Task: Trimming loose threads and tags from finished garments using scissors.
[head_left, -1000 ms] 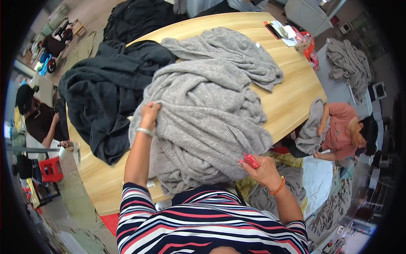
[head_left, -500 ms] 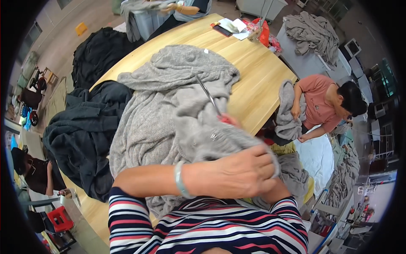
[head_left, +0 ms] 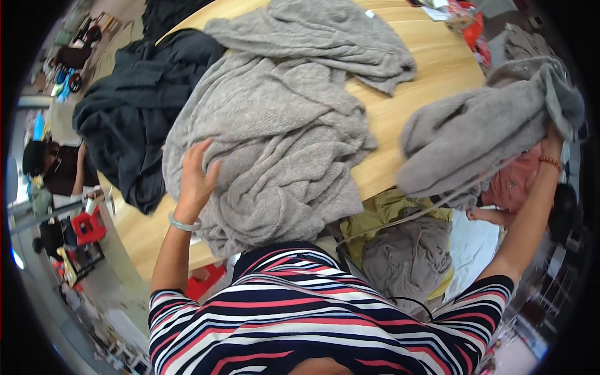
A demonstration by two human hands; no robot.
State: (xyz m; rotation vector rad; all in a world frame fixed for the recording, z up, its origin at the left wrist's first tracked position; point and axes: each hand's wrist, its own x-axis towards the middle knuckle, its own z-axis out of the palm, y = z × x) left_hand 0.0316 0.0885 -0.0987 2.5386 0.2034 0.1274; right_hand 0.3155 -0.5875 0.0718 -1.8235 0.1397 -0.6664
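Out at the far right, my right hand (head_left: 552, 142) grips one end of a grey knitted garment (head_left: 475, 134), which stretches in the air over the table's right edge. Its fingers are partly hidden by the cloth. My left hand (head_left: 199, 176), fingers apart and holding nothing, is over the left side of a heap of light grey knit garments (head_left: 281, 119). This heap lies in loose folds on the wooden table (head_left: 447, 59), with one piece (head_left: 319, 40) spread along its far side. A pile of dark garments (head_left: 140, 106) sits left of it.
Below the table's right edge, grey cloth (head_left: 406, 256) lies on yellow fabric (head_left: 369, 219). A co-worker in a pink top (head_left: 515, 181) is close behind my raised garment. Another person (head_left: 59, 165) is at the left, near a red stool (head_left: 89, 226). Red plastic packaging (head_left: 473, 30) is at the far right corner.
My hands have parted: the right swung far out to the right with a grey garment, the left moved left and opened. The long metal tool on the heap is no longer visible. The view has shifted.
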